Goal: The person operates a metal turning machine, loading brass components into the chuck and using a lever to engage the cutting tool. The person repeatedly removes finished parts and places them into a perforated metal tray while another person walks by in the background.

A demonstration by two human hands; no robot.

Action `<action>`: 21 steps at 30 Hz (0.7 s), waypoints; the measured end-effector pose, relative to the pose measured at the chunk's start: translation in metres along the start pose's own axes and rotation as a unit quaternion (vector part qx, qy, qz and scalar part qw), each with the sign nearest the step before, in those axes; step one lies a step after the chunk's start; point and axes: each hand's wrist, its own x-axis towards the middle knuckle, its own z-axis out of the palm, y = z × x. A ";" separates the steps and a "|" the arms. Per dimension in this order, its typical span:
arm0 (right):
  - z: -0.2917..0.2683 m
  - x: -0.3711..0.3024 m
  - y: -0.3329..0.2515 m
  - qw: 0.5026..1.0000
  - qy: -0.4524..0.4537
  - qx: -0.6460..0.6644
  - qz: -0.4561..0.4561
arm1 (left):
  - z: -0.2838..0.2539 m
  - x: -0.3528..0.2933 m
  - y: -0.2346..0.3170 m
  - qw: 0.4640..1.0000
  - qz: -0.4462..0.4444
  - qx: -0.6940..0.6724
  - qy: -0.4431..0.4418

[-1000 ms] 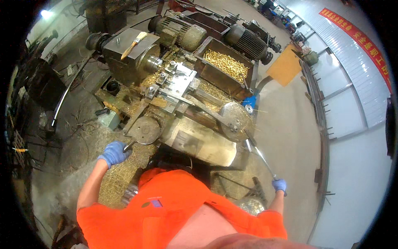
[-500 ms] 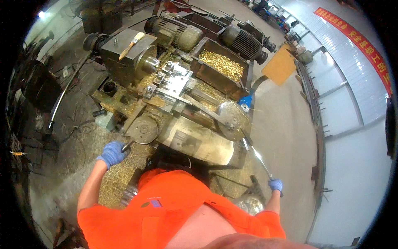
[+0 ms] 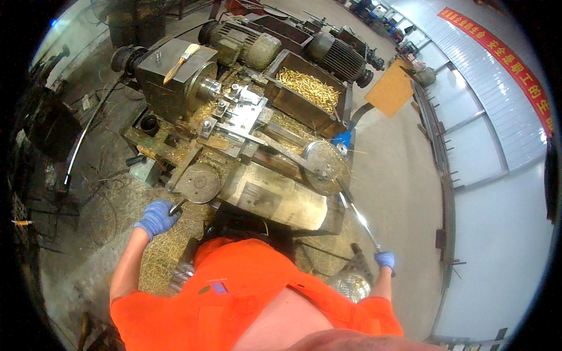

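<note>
Head view: your left hand (image 3: 158, 220) has its gloved fingers wrapped around a short handle (image 3: 178, 206), a round disc (image 3: 199, 182) just beyond them; your right hand (image 3: 384, 260) has fingers clamped on a long metal lever (image 3: 364, 223), extending ahead-left of them toward a larger disc (image 3: 326, 168).

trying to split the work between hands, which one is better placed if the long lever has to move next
Right, most likely: the right hand grips the outer end of the long lever, while the left hand is on the short handle, over on the machine's other side.
</note>
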 end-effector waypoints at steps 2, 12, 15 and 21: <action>0.007 0.005 0.003 1.000 0.000 -0.016 -0.012 | -0.001 0.000 0.001 1.000 0.003 0.002 0.004; 0.008 -0.010 0.000 1.000 -0.006 -0.008 0.015 | 0.003 0.002 -0.002 1.000 0.001 -0.010 0.018; 0.009 -0.015 0.001 0.999 -0.009 0.026 0.019 | -0.001 0.000 0.003 1.000 0.001 0.008 0.013; 0.001 -0.031 -0.007 0.999 -0.012 0.022 0.025 | 0.001 0.001 0.001 1.000 -0.001 0.003 0.015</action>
